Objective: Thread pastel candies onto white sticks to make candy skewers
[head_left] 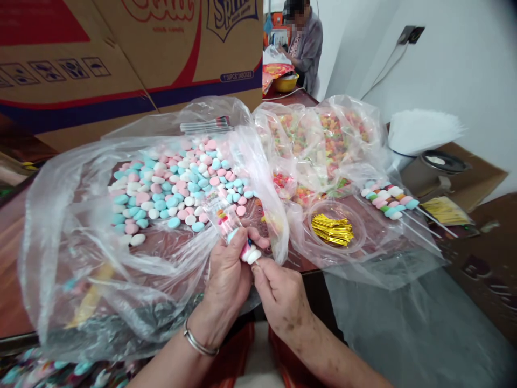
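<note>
My left hand (228, 272) is closed around a marshmallow skewer (252, 255), whose pink, blue and white pieces show between the fingers. A small clear printed bag (218, 207) covers its upper end and points away from me. My right hand (285, 293) pinches just below the lowest white marshmallows, where the stick would be; the fingers mostly hide it. Beyond my hands, pink, blue and white marshmallows (169, 186) lie spread on a large clear plastic sheet (52, 226). Gold twist ties (332, 230) fill a round clear tub (361, 242) to the right.
Several marshmallow skewers (390, 200) lie at the right. Behind them are white sticks (426, 132) and a dark mug-like container (428, 175). Bagged gummy candies (301, 132) sit at the back. A big cardboard box (133, 64) walls the left; another person (309, 48) works beyond.
</note>
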A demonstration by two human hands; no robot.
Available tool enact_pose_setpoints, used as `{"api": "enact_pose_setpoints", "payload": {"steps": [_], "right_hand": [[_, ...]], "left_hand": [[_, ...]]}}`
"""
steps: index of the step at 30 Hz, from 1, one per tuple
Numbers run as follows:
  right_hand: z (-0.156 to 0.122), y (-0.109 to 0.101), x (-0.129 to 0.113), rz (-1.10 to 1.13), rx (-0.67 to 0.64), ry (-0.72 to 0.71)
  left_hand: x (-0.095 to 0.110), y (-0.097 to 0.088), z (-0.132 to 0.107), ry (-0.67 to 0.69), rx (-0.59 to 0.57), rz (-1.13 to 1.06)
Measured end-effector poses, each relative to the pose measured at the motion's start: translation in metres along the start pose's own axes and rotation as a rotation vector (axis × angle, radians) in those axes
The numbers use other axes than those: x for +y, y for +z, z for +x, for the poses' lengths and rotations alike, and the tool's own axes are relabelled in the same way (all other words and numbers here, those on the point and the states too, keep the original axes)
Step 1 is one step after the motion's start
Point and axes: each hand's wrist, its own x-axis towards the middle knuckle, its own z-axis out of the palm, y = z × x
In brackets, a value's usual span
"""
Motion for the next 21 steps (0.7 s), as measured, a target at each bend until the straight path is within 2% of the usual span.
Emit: {"api": "enact_pose_setpoints", "payload": {"steps": [6,9,12,14,17,21], "right_hand": [[-0.004,-0.01,0.003,0.054,-0.111,0.007],[-0.011,-0.016,0.008,0.019,-0.054,-0.074],[-0.015,-0.019,0.012,-0.07,0.06,-0.172],[-0.016,-0.019,0.012,-0.154,0.089,-0.237],[-0.015,-0.019,0.01,-0.247,0.083,-0.307],[-0.013,-0.018,0.006,-0.246,0.095,-0.307]], "left_hand": [[0.014,-0.003,0.003,-0.079,-0.03,0.021],[0.026,-0.006,0.009,-0.094,-0.039,0.018],[0.037,-0.009,0.017,-0.013,0.104,0.002],[0.041,-0.01,0.022,0.051,0.189,0.031],[0.045,-0.007,0.027,0.084,0.237,0.037],[0.042,-0.001,0.029,0.055,0.295,-0.01]]}}
